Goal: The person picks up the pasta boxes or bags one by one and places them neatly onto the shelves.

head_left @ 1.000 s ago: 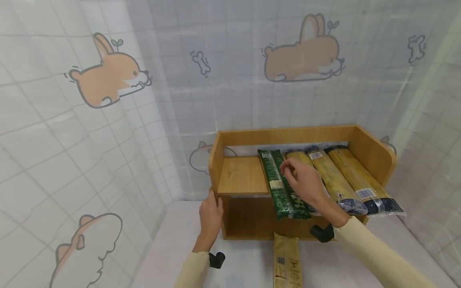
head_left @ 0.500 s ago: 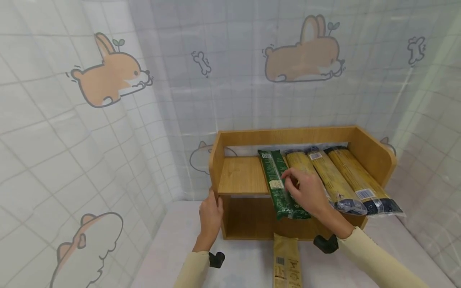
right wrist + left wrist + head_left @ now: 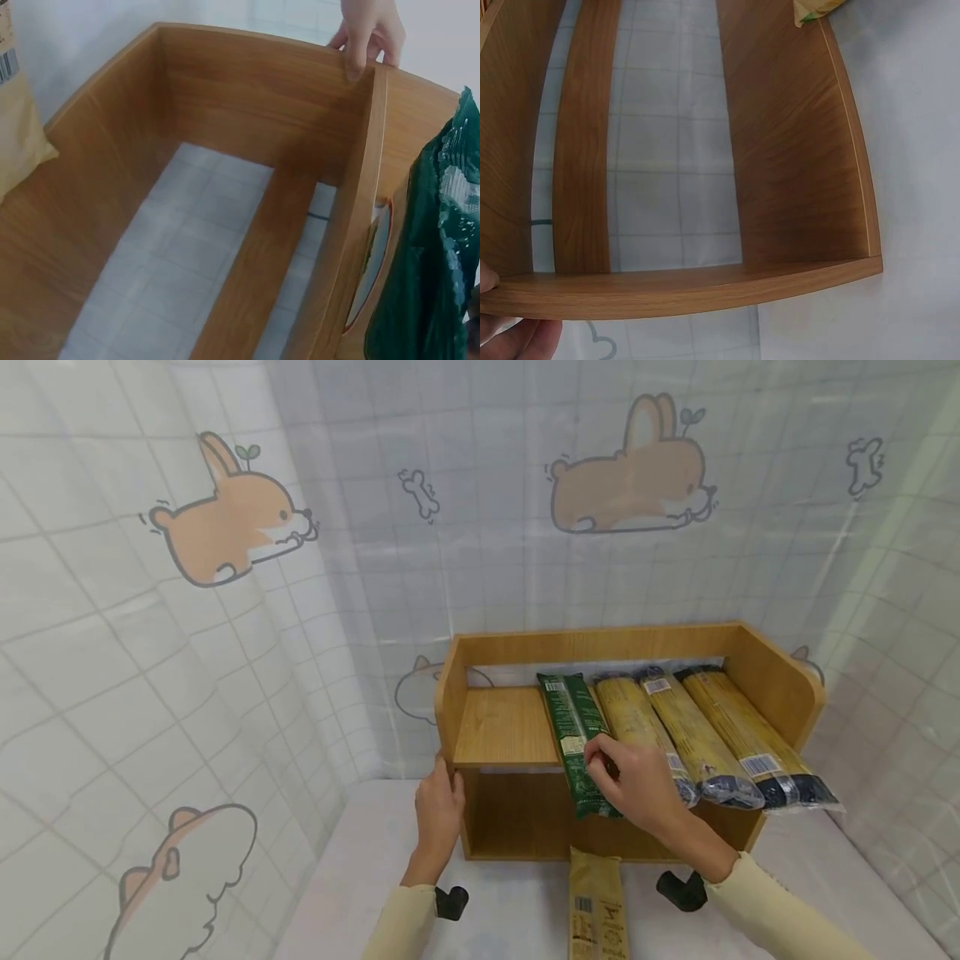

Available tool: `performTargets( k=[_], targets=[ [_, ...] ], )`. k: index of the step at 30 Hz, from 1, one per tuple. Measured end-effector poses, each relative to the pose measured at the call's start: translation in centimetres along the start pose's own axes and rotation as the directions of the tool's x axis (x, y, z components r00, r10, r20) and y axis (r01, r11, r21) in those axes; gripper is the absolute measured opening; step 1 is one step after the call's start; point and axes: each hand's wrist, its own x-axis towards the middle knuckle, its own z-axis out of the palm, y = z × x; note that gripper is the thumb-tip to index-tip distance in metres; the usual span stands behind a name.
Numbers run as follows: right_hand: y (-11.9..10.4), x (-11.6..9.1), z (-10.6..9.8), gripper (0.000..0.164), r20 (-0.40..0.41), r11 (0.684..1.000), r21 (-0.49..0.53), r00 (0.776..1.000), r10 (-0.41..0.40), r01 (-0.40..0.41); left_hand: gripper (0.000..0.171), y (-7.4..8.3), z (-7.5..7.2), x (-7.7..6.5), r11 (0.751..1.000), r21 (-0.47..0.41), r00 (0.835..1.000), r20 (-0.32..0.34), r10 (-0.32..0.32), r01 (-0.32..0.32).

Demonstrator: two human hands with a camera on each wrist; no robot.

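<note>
My left hand (image 3: pixel 440 806) grips the left side panel of a wooden shelf unit (image 3: pixel 506 727). In the right wrist view its thumb lies over the panel's edge. On the upper shelf board lies a long green packet (image 3: pixel 572 739), its front end jutting past the board. My right hand (image 3: pixel 637 781), fingers curled, holds the packet's right front part and hides that part. The right wrist view shows the green packet (image 3: pixel 427 247) close up, with only a bit of a finger at the frame's edge. Several clear packets of spaghetti (image 3: pixel 697 735) lie to its right.
A tan paper-like packet (image 3: pixel 596 902) lies on the white table surface (image 3: pixel 360 860) before the unit. The lower compartment (image 3: pixel 517 814) shows bare wood. Raised side panels and a back rail (image 3: pixel 600 645) border the upper board.
My right hand has moved down along the green packet towards its front end, and the packet's front right corner is now covered. The left hand stays on the side panel.
</note>
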Motion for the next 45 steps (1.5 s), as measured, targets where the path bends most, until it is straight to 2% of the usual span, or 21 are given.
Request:
performTargets(
  k=[7,13,16,21,24,29,33,37,45],
  targets=[
    [-0.5,-0.3,0.0,0.011,-0.012,0.999,-0.002,0.999,-0.033,0.033,0.018,-0.1,0.0,0.0,1.000,-0.001,1.000,-0.023,0.009,-0.009],
    [-1.0,-0.8,0.3,0.011,-0.048,0.993,0.015,0.992,-0.119,0.120,0.019,-0.4,0.2,0.0,1.000,-0.012,1.000,-0.021,0.011,-0.011],
    [-1.2,-1.1,0.5,0.013,-0.043,0.985,0.059,0.986,-0.159,0.161,0.017,-0.5,0.2,0.1,1.000,-0.015,1.000,-0.022,0.013,-0.014],
    [-1.5,-1.7,0.7,0.014,-0.005,0.959,0.119,0.966,-0.260,0.259,0.018,-0.5,0.2,0.1,1.000,-0.007,1.000,-0.021,0.014,-0.014],
    [-1.7,-1.9,0.9,0.014,-0.030,0.939,0.116,0.946,-0.324,0.325,0.018,-0.5,0.1,0.1,1.000,0.001,1.000,-0.013,0.013,-0.013],
    [-2.1,-2.3,1.3,0.020,-0.111,0.893,0.092,0.896,-0.431,0.441,0.017,-0.5,0.2,0.0,1.000,0.008,1.000,-0.002,0.005,-0.005],
    [-2.6,-3.0,1.7,0.019,-0.094,0.864,0.084,0.867,-0.489,0.496,0.016,-0.5,0.2,0.0,1.000,0.008,1.000,0.004,-0.005,0.005],
    [-2.9,-3.7,2.2,0.018,-0.047,0.849,0.083,0.853,-0.519,0.521,0.017,-0.4,0.1,-0.1,1.000,0.012,1.000,0.014,-0.016,0.015],
    [-3.0,-4.9,3.0,0.014,0.025,0.843,0.084,0.845,-0.534,0.531,0.018,-0.2,0.0,-0.1,0.999,0.004,0.999,0.032,-0.034,0.034]
  ],
)
